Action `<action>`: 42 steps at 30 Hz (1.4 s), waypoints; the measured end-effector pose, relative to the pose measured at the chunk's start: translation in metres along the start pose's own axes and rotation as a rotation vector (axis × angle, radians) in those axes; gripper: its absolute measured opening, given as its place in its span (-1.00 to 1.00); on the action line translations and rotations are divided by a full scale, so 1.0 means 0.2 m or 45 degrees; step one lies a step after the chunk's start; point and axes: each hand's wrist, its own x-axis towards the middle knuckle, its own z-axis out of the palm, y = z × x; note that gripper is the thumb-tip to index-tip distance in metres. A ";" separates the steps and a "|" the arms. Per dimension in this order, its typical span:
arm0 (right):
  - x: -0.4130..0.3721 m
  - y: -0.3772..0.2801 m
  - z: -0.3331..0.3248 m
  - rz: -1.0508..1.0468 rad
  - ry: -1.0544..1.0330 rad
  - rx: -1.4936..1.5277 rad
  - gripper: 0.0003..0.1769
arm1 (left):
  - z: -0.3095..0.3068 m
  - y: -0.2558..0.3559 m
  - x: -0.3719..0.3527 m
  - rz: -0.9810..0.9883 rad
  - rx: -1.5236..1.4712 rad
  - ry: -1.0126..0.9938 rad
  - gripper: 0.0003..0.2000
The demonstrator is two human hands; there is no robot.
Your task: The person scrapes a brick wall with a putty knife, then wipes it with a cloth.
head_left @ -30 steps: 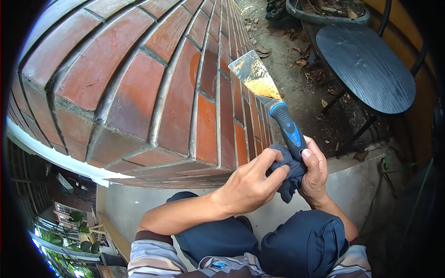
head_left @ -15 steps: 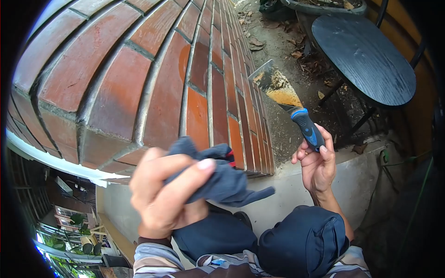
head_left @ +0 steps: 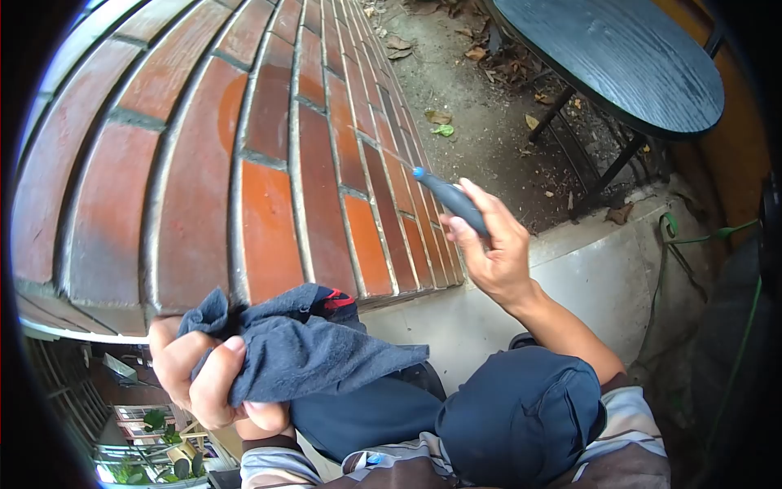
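Observation:
My left hand (head_left: 204,371) is closed on a bunched dark grey-blue cloth (head_left: 305,350) with a red patch, held low in front of the brick wall (head_left: 195,179). Fingers of my right hand (head_left: 497,244) are wrapped round the dark handle of a scraper (head_left: 456,200), beside the wall's right edge. The tool's blue collar points up and left toward the bricks. Its blade is turned nearly edge-on and can hardly be made out.
A black oval table (head_left: 619,61) on thin metal legs stands at the upper right. Dry leaves (head_left: 476,54) lie on the ground under it. A pale concrete ledge (head_left: 595,269) runs below the wall, and a green strap (head_left: 721,233) hangs at right.
The scraper has moved left and turned from showing its stained blade face to edge-on, close to the bricks. My left hand and the cloth have shifted left and down. The view has shifted too.

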 end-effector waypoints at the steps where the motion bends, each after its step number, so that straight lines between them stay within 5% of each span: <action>1: 0.03 0.00 0.02 -0.092 -0.046 -0.080 -0.56 | 0.00 0.00 -0.01 0.012 0.020 -0.015 -0.58; 5: 0.08 0.07 0.11 -0.298 -0.047 -0.189 -0.56 | 0.06 -0.01 -0.02 0.150 0.205 0.088 -0.44; 7: 0.09 0.09 0.15 -0.273 -0.064 -0.143 -0.56 | 0.05 0.06 0.01 0.056 0.299 -0.029 -0.57; 12: 0.25 0.22 0.22 -0.245 -0.036 -0.161 -0.59 | 0.09 0.01 -0.13 -0.177 0.508 0.339 -0.70; 19: 0.07 0.38 0.18 -0.088 -0.013 -0.208 -0.59 | 0.20 -0.03 -0.01 0.154 0.170 0.600 -0.78; 21: 0.05 0.40 0.20 -0.079 0.024 -0.217 -0.59 | 0.24 -0.07 0.06 0.565 -0.061 0.509 -0.90; 25: 0.22 0.56 0.27 -0.058 -0.046 -0.205 -0.63 | 0.15 -0.09 0.05 0.519 0.099 0.175 -0.79; 33: -0.18 0.40 0.13 -0.002 -0.138 -0.198 -0.54 | 0.08 -0.15 0.11 0.704 0.107 0.111 -0.69; 42: -0.20 0.63 -0.01 0.145 -0.060 -0.352 -0.57 | 0.09 -0.16 0.12 0.698 0.126 0.108 -0.68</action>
